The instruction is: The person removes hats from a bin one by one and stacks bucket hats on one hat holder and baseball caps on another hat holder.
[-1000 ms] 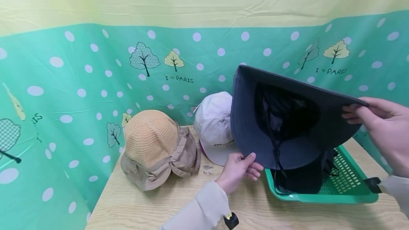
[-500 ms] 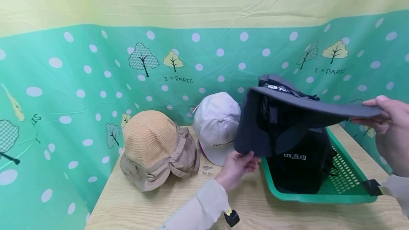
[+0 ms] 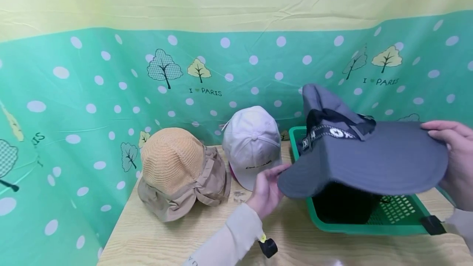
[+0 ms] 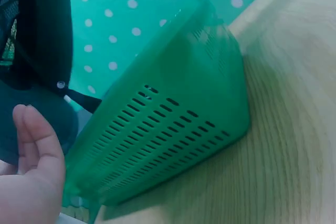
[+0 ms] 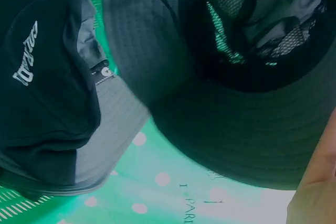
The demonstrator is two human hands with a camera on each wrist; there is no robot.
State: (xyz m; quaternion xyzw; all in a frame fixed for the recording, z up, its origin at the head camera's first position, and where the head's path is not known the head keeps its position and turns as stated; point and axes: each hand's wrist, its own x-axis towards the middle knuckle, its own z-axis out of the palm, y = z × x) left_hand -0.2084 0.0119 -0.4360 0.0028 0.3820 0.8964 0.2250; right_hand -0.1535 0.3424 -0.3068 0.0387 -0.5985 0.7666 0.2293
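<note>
A dark grey wide-brimmed sun hat [image 3: 384, 155] is held up over a green basket [image 3: 354, 228], crown upward. At the brim's right edge, my right hand [image 3: 456, 151] pinches the cloth between thumb and fingers. My left hand [image 3: 267, 192] holds the brim's left edge; in the left wrist view its fingers [image 4: 39, 135] lie against the brim. The hat's mesh lining [image 5: 262, 19] and chin cord show from below in the right wrist view. A black cap [image 5: 47, 87] with pale lettering sits in the basket, largely hidden by the brim in the head view.
A white cap [image 3: 253, 143] stands left of the basket, close to my left hand. Further left is a straw-coloured knit hat [image 3: 173, 159] with a brown brim and bow. Wooden tabletop [image 3: 148, 241] runs below; a dotted green curtain [image 3: 221, 73] hangs behind.
The sun hat has turned over: its underside faced me earlier, now the brim's top and the crown show. Both hands keep hold of the brim; the white cap is more exposed.
</note>
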